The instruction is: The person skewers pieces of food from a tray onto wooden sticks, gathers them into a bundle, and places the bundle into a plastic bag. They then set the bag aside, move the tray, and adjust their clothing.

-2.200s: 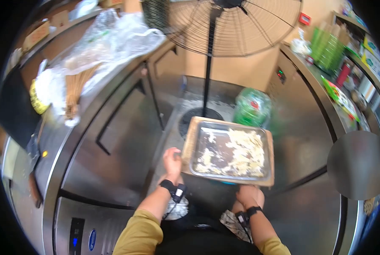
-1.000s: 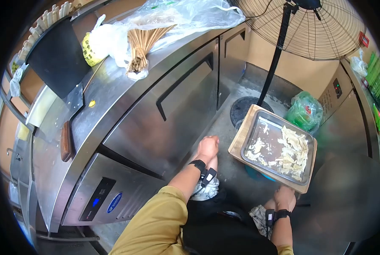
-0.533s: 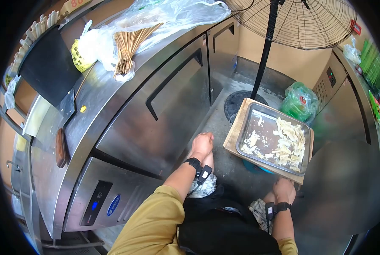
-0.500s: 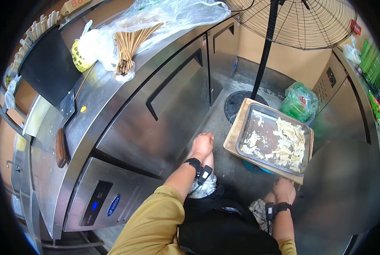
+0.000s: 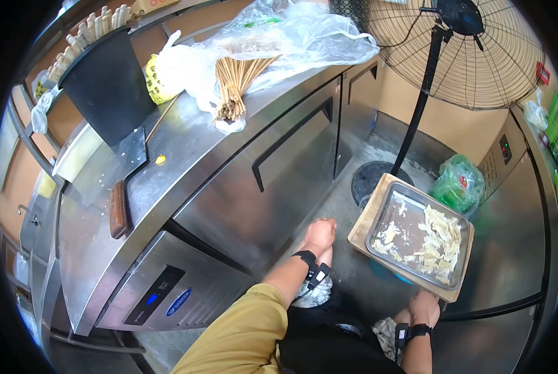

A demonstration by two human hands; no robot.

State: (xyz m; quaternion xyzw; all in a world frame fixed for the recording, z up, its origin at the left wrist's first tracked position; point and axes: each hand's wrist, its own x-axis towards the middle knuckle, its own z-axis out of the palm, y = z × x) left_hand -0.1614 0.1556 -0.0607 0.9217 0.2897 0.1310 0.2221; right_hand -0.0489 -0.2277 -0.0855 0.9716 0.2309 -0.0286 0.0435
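Half the metal tray (image 5: 407, 215) is covered w/ pale cut strips (image 5: 438, 240), rest bare; cutting looks done to me, but it's not set down anywhere yet. It sits on a wooden board (image 5: 367, 219) in the air over the floor, well off the counter's (image 5: 185, 149) front edge. Right hand (image 5: 424, 306) grips the board's near edge, left hand (image 5: 320, 233) hangs by the fridge door (image 5: 260, 193), fingers curled in, empty; black bin (image 5: 107, 93) at the counter's back edge holds sticks (image 5: 92, 28) (cleaver (image 5: 124, 181) just beside it).
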